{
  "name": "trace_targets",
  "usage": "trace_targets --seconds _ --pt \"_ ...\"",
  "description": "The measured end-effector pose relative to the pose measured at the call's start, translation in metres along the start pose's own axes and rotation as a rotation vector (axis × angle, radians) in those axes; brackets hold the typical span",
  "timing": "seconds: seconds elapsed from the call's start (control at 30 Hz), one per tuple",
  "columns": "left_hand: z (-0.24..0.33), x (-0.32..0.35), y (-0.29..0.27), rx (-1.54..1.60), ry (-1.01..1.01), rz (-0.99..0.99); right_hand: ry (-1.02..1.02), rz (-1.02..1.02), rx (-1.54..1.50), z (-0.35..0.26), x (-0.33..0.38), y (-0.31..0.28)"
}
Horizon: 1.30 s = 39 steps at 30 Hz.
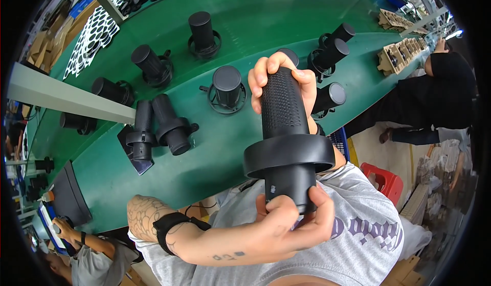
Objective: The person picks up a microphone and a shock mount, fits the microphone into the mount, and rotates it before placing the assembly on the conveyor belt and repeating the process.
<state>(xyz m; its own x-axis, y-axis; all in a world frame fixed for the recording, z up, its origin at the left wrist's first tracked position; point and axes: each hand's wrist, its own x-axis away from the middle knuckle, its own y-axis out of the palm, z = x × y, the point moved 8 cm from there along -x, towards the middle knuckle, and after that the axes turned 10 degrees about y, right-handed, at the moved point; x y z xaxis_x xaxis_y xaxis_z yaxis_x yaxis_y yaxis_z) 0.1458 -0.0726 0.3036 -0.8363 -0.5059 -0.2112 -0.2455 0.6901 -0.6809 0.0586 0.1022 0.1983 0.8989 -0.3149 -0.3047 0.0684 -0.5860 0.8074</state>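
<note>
Between my two hands is a black microphone (284, 109) with a mesh upper body and a wide ring-shaped mount round its lower part. It stands nearly upright before my chest, mesh end up. My right hand (308, 84) wraps its mesh top from behind, fingers curled over the upper end. Down at the smooth base, my left hand (294, 219) is closed, fingers and thumb gripping it. Just left of it, another microphone (227, 86) stands upright in its mount on the green table (204, 178). Two more, a microphone (171, 125) and its neighbour (143, 127), lie side by side farther left.
Several similar microphones stand or lie along the green surface. A slanting metal post (71, 93) crosses the left side. Brown trays (401, 56) sit at the far right, near a person in black (445, 92). Another person's hand (64, 230) shows at lower left. A red stool (382, 181) stands right.
</note>
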Motion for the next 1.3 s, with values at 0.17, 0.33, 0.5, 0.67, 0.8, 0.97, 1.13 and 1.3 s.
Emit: trace_targets --seconds 0.17,0.33,0.5,0.67,0.8,0.97,1.13,1.3 --pt "0.006 -0.012 -0.006 0.055 0.210 0.015 0.024 -0.048 -0.094 0.009 0.006 0.005" --pt "0.008 -0.024 -0.007 0.147 0.353 -0.072 0.079 -0.092 -0.146 0.019 0.011 0.008" --pt "0.012 -0.035 -0.013 0.039 0.380 0.020 0.092 -0.159 -0.251 0.021 0.017 0.013" --pt "0.018 -0.046 -0.014 -0.007 0.321 -0.026 0.159 -0.215 -0.317 0.021 0.024 0.016" --pt "0.022 -0.062 -0.016 0.022 0.401 -0.009 0.127 -0.253 -0.367 0.008 0.035 0.023" --pt "0.044 -0.044 -0.036 -0.042 0.264 0.528 -0.394 -0.363 0.158 -0.113 0.092 0.060" --pt "0.048 0.071 0.036 0.443 -0.877 0.361 -1.182 0.292 1.294 -0.271 0.250 0.101" --pt "0.127 0.150 0.131 1.212 -1.933 0.747 -0.748 0.943 2.081 -0.328 0.210 -0.017"
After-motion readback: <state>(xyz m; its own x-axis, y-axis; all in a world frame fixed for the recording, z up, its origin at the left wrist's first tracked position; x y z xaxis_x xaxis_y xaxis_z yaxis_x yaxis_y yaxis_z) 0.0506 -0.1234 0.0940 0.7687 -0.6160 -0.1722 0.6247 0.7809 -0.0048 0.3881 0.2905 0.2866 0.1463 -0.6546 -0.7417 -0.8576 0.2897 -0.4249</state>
